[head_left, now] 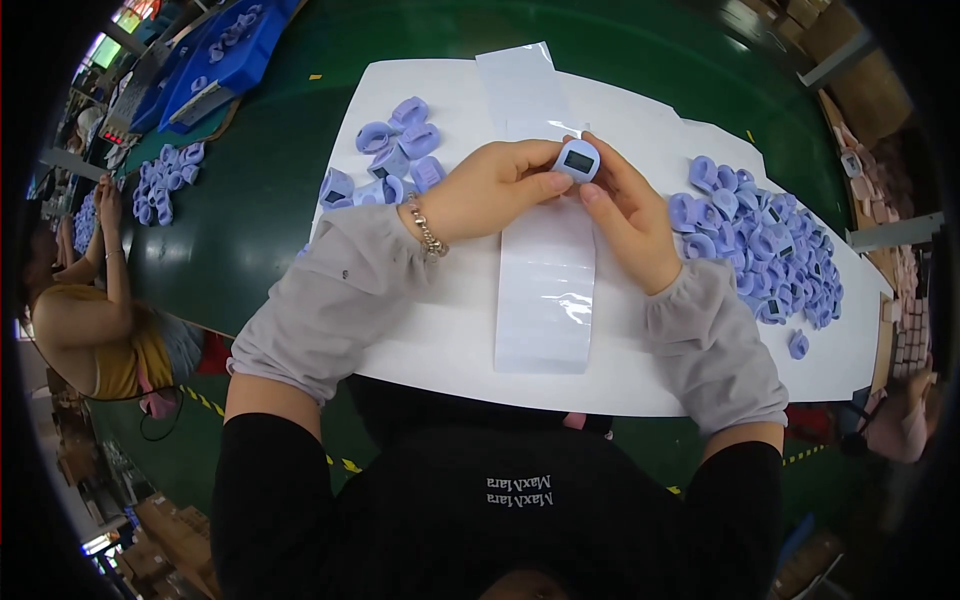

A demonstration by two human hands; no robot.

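Between my two hands, above the white sheet, is a small lavender device with a dark display (578, 161), its rounded face turned up. My left hand (490, 192) pinches its left side with thumb and fingers. On its right side, my right hand (637, 225) grips it with thumb and fingertips. A long strip of glossy clear film (545, 320) lies beneath, partly hidden by my hands. Left of my left hand sits a small group of similar lavender ring-shaped devices (388, 158). A larger heap of them (765, 245) spreads out to the right of my right hand.
A white sheet (450, 330) covers the green table (640, 40). More lavender pieces (165, 180) and a blue bin (220, 60) are at the far left, where another person (90, 310) sits. Along the right edge runs a shelf with pink items (868, 185).
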